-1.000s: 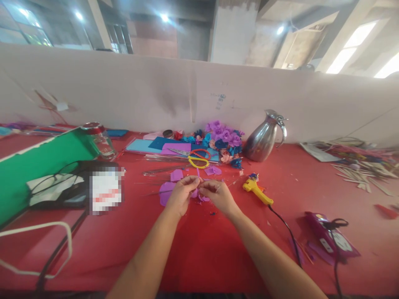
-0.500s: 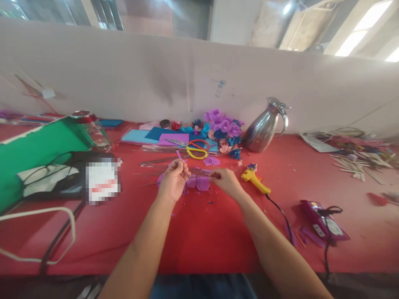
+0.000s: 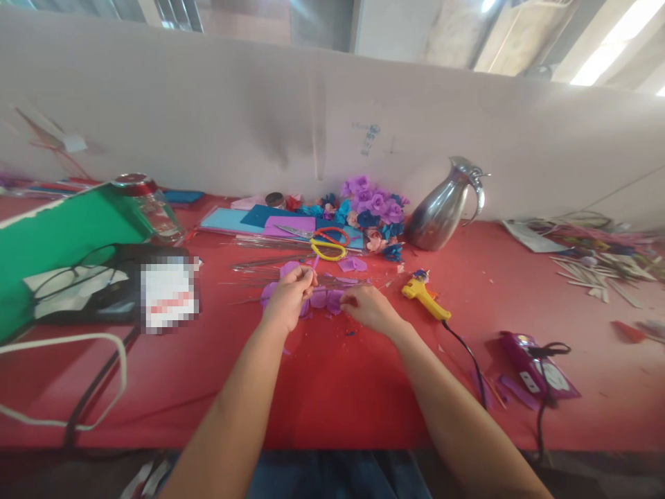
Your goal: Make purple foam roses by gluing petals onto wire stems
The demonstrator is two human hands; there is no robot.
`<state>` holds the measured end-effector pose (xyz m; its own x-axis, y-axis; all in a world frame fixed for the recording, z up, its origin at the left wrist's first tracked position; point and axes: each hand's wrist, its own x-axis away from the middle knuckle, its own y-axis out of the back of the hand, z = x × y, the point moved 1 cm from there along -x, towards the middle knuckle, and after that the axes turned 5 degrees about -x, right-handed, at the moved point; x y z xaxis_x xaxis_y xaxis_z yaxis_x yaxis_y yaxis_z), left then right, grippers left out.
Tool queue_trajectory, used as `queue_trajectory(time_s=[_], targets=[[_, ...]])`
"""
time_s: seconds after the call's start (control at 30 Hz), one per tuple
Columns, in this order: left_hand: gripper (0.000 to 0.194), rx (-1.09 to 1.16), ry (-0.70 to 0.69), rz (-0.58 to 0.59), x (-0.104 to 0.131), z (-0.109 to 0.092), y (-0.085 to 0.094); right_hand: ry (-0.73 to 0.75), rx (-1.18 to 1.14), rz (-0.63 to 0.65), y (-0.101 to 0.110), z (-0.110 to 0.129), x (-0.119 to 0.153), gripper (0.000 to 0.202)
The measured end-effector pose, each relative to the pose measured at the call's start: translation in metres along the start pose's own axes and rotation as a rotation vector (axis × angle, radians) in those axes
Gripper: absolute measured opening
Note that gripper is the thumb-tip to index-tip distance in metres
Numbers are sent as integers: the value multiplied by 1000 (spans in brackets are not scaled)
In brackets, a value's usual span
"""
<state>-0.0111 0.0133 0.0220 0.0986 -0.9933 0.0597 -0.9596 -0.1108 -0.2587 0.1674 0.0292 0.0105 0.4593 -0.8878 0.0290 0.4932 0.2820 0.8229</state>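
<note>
A: Can we read any writing around us?

B: Hardly. We see blue marks (image 3: 370, 137) on the pale wall (image 3: 208, 118), too blurred to read. The white card (image 3: 169, 294) is pixelated, with a reddish band across it, and the pale label (image 3: 553, 375) on the magenta packet (image 3: 540, 364) is too small for us. We make out no brand.

A: And the surface before us?

B: A red worktop (image 3: 343, 395), with small scraps scattered about. Coloured sheets (image 3: 223, 220) lie near the wall, scissors (image 3: 330, 239) with red and yellow handles partly over them. Beside them we have purple, blue and pink flowers (image 3: 371, 201), then a shiny metal jug (image 3: 441, 211). A yellow glue gun (image 3: 429, 298) lies nearer us, trailing a black cord.

A: What of the room?

B: Above the wall we see grey and pale structures, a lit lamp (image 3: 487, 5) and a bright window (image 3: 613, 48).

A: How are our hands?

B: Our left hand (image 3: 291, 298) has its grip closed on a thin purple strip (image 3: 315, 263), which pokes up above the fingers. Our right hand (image 3: 370, 307) has its fingers bent together just beside the purple petals (image 3: 318, 299); we cannot tell whether that grip holds anything. The petals lie on the worktop between and around our hands, with thin wires (image 3: 260, 264) close by.
</note>
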Motion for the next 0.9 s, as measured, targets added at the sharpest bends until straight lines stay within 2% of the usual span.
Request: queue_trajectory(time_s=[0.17, 0.33, 0.43, 0.5, 0.53, 0.67, 0.9], targets=[[7, -16, -5, -7, 1, -2, -1, 45, -55, -27, -2, -6, -3, 18], [9, -58, 31, -18, 3, 0, -2, 59, -136, -38, -3, -8, -4, 18], [12, -88, 63, -32, 4, 3, -5, 9, -238, -220, 0, -8, -5, 18], [15, -89, 82, -42, 6, 4, -8, -24, -388, -347, 3, -7, -6, 16], [17, -79, 93, -42, 7, 4, -9, -33, -494, -371, 3, -7, -7, 15], [33, 14, 166, 0, 10, 4, -15, -30, -878, -298, 2, -5, -11, 11], [35, 8, 219, 25, 15, -1, -18, -39, -1009, -278, 7, 0, -8, 21]])
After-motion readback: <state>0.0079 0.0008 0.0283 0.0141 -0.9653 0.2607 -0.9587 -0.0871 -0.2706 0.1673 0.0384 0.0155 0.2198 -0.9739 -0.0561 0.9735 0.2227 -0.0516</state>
